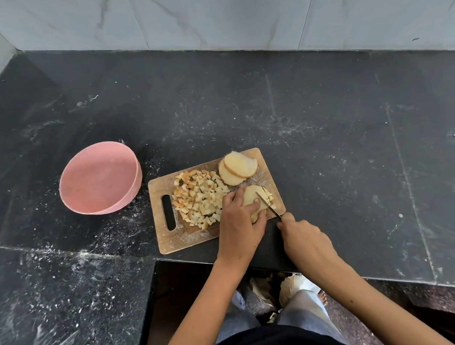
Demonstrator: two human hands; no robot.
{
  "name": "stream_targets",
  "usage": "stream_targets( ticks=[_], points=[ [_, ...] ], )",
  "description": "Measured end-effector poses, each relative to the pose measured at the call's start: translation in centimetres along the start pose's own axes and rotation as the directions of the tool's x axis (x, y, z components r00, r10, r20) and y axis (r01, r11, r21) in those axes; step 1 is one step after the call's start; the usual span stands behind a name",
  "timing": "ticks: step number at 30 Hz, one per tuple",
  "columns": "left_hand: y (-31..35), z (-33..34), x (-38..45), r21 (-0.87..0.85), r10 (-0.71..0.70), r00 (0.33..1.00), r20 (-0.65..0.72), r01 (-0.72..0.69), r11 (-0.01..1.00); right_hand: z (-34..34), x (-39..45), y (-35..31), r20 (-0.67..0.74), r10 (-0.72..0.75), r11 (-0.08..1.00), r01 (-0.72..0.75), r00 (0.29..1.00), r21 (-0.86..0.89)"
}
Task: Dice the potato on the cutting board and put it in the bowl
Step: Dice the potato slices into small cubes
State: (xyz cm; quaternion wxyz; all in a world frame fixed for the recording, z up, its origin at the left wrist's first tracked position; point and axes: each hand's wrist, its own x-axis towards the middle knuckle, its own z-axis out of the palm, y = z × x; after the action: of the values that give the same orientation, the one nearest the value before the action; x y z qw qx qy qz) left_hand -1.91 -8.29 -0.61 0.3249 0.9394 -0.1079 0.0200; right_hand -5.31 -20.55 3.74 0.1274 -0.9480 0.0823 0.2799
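My left hand (237, 219) presses the firm, wet, slip-prone potato slice (252, 198) flat on the cutting board (187, 236), while my right hand (302, 237) grips the knife (268, 204) dicing it.

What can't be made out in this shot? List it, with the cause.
- Knife handle: head view, wrapped inside the right hand; only the knife blade shows.
- Potato slice being cut: its near part lies under the left hand.
- Pink bowl: looks empty, though the near inner wall is hidden by its rim.
- Cutting board: its near right part is covered by the left hand.
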Motion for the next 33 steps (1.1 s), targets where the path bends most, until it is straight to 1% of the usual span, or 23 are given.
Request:
stream_targets(
  ticks=[4,12,15,20,26,33],
  points=[
    [-0.1,0.1,-0.1,0.008,0.008,1.000,-0.005,-0.008,1.000,0.6,-1.9,1.3,0.040,0.007,1.000,-0.008,0.999,0.012],
    [-0.1,-0.2,-0.2,-0.009,-0.001,1.000,0.006,0.002,1.000,1.6,-3.2,2.9,-0.019,-0.026,1.000,0.026,0.999,0.011],
    [0.0,-0.3,-0.3,-0.020,-0.011,1.000,0.009,0.011,1.000,1.7,-3.4,3.4,-0.049,-0.031,0.996,0.035,0.998,0.078],
    [-0.1,-0.5,-0.7,-0.056,-0.031,0.999,0.025,0.032,0.998,0.7,-3.1,2.7,-0.164,-0.062,0.976,0.094,0.984,0.195],
    [-0.3,-0.5,-1.1,-0.076,-0.040,0.999,-0.008,0.039,0.996,0.2,0.0,0.8,-0.155,-0.078,0.968,0.112,0.985,0.223],
    [-0.7,-0.1,-1.1,-0.064,-0.014,1.000,-0.010,0.013,0.998,0.3,1.0,-0.4,-0.115,-0.057,0.971,0.082,0.992,0.224]
  ],
)
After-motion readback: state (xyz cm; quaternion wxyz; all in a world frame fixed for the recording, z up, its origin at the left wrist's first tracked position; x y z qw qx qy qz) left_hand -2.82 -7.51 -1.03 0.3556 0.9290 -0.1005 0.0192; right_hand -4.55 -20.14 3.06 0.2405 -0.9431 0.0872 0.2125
